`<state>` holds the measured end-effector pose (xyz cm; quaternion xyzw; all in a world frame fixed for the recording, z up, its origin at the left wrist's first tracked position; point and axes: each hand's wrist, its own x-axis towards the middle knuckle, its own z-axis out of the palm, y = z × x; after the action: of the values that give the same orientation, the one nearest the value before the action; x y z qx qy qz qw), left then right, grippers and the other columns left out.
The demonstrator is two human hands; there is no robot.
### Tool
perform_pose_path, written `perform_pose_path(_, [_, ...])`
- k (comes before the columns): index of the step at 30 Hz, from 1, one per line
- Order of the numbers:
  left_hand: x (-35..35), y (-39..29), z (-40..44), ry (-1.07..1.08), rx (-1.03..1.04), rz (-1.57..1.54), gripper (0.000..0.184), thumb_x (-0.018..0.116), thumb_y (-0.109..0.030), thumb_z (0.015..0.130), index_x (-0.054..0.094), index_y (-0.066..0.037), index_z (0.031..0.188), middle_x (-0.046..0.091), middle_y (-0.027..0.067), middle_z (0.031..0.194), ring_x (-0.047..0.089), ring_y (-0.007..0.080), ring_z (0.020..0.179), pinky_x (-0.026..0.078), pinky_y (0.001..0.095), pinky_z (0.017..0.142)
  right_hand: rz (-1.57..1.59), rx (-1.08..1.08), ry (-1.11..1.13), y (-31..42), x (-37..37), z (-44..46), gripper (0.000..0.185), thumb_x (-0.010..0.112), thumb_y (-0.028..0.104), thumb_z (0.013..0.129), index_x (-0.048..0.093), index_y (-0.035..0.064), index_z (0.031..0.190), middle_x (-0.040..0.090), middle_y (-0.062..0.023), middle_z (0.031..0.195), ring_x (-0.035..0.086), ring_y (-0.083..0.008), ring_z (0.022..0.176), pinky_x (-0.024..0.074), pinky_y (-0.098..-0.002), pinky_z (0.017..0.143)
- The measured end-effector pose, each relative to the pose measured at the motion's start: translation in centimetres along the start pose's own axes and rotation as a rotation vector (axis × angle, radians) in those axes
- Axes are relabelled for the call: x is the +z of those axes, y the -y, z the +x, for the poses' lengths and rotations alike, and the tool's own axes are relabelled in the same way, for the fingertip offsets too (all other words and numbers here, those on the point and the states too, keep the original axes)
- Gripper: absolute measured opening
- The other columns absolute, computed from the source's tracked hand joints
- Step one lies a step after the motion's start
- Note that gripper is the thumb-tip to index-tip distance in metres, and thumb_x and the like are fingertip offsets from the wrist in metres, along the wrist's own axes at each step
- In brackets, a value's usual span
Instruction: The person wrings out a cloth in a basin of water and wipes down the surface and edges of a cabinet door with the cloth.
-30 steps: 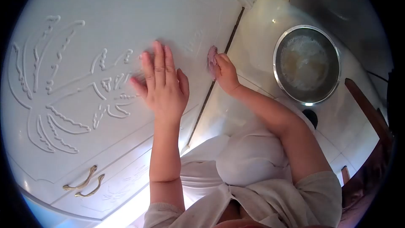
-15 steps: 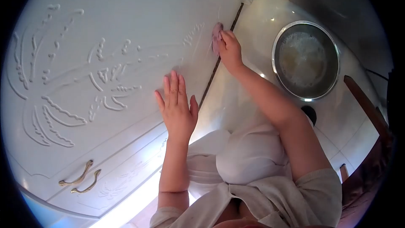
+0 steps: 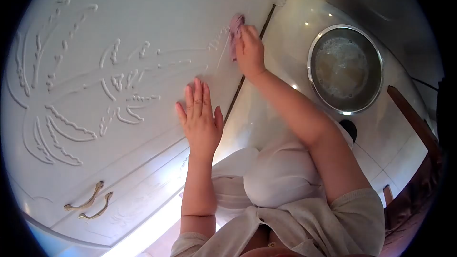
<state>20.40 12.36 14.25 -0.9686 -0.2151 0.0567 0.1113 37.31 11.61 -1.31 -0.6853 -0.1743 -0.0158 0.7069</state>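
My right hand (image 3: 251,53) is closed round a pinkish-purple cloth (image 3: 236,27) and presses it against a white door panel (image 3: 176,14), near the panel's bottom edge. Part of the cloth is hidden under my fingers. My left hand (image 3: 200,116) rests flat on the same panel, fingers stretched out, with nothing in it. Raised palm-tree relief (image 3: 116,78) decorates the panel to the left of both hands.
A round metal basin (image 3: 345,69) of cloudy, sudsy water stands on the shiny tiled floor (image 3: 285,93) at my right. Curved brass handles (image 3: 90,202) stick out at the lower left. A dark wooden chair part (image 3: 412,114) is on the far right.
My right hand and the cloth have slid a little to the left and upward over the panel. My left hand has stayed almost in place.
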Motion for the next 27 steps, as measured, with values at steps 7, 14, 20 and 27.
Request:
perform_pose_path(7, [-0.8,-0.2,-0.3,0.014,-0.012,-0.062,0.066,0.061,-0.015,0.086,0.036,-0.007,0.146,0.028,0.0088,0.156,0.022,0.0317,0.145,0.011,0.0561,0.114,-0.185,0.080,0.048,0.2,1.1,-2.0,0.031,0.053,0.002,0.087,0.052,-0.0028,0.118,0.053,-0.0188,0.103,0.056,-0.0353,0.093,0.0477,-0.0419,0.078])
perform_pose_path(14, [-0.3,-0.3,-0.1,0.002,0.003,-0.055,0.066,0.062,-0.015,0.086,0.036,-0.005,0.146,0.028,0.0092,0.156,0.022,0.0323,0.145,0.010,0.0580,0.114,-0.051,-0.082,0.521,2.0,0.4,-11.1,0.029,0.053,0.002,0.086,0.053,0.0004,0.115,0.054,-0.0163,0.099,0.059,-0.0347,0.090,0.0522,-0.0410,0.074])
perform_pose_path(20, [0.0,0.0,-0.3,-0.005,0.019,-0.062,0.066,0.061,-0.015,0.086,0.036,-0.005,0.146,0.028,0.0098,0.156,0.022,0.0323,0.145,0.009,0.0587,0.113,-0.067,-0.082,0.317,3.1,0.4,-8.9,0.035,0.057,0.003,0.083,0.052,0.0011,0.118,0.054,-0.0150,0.099,0.060,-0.0346,0.088,0.0525,-0.0398,0.073])
perform_pose_path(27, [-0.2,-0.2,-0.1,-0.001,0.013,-0.063,0.066,0.061,-0.016,0.086,0.035,-0.005,0.146,0.028,0.0090,0.156,0.021,0.0317,0.145,0.009,0.0584,0.114,-0.041,-0.226,0.180,4.1,-0.4,-3.7,0.037,0.058,-0.002,0.080,0.054,0.0012,0.116,0.055,-0.0138,0.101,0.060,-0.0345,0.088,0.0522,-0.0400,0.071])
